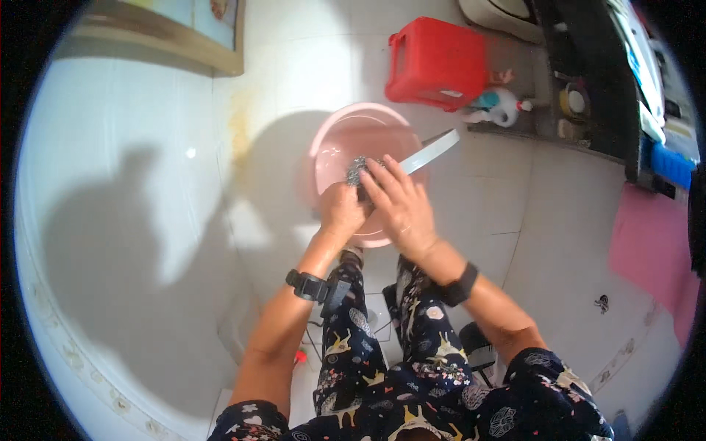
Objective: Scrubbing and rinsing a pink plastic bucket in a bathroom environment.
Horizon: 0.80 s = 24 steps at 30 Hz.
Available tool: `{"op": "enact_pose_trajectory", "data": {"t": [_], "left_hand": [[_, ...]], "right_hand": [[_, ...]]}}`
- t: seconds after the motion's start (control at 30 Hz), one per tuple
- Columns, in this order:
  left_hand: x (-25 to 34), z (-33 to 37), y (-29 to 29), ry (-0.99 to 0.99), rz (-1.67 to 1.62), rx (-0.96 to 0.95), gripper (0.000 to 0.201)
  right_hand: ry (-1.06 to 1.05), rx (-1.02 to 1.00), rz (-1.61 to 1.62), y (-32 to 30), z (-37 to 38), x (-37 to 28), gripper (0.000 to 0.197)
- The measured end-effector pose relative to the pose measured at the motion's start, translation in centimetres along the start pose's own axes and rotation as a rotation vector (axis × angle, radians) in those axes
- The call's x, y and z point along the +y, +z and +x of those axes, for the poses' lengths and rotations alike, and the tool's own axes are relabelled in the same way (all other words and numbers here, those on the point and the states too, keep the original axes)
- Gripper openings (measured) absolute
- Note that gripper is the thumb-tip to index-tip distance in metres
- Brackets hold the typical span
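Both of my hands are together over a pink round basin on the floor. My left hand is closed at the basin's near left, its fingers curled around something mostly hidden. Against its fingertips sits a grey, shiny, tangled bundle that looks like a steel wool scourer. My right hand lies over this bundle from the right with its fingers stretched out and slightly apart. A flat whitish strip slants up rightward from behind my right hand, past the basin's rim; its lower end is hidden.
Beyond the basin stands a red plastic container, with a white bottle beside it. A dark shelf runs along the right, with a pink cloth hanging below. A wood-framed piece juts in at upper left.
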<state>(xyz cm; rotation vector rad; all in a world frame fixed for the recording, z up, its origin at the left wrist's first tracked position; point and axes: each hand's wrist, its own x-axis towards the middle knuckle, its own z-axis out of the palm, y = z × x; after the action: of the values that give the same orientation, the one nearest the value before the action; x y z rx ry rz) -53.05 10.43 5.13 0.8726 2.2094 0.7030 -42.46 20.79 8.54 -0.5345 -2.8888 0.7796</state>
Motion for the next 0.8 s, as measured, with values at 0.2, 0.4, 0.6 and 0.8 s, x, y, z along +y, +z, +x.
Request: {"op": "enact_pose_trajectory", "data": {"t": [0.2, 0.4, 0.6, 0.8], "left_hand": [[3.3, 1.7, 1.4, 0.117, -0.084, 0.254, 0.028], [2.2, 1.3, 2.1, 0.040, 0.042, 0.231, 0.018], [1.0, 0.0, 1.2, -0.044, -0.087, 0.168, 0.018], [1.7, 0.0, 1.0, -0.088, -0.224, 0.183, 0.020]], "right_hand": [[0.450, 0.304, 0.036, -0.7, 1.3, 11.2, 0.051], [0.254, 0.311, 0.114, 0.0, -0.6, 6.4, 0.051], [0.443, 0.346, 0.224, 0.9, -0.1, 11.4, 0.051], [0.512, 0.218, 0.427, 1.7, 1.7, 18.0, 0.041]]}}
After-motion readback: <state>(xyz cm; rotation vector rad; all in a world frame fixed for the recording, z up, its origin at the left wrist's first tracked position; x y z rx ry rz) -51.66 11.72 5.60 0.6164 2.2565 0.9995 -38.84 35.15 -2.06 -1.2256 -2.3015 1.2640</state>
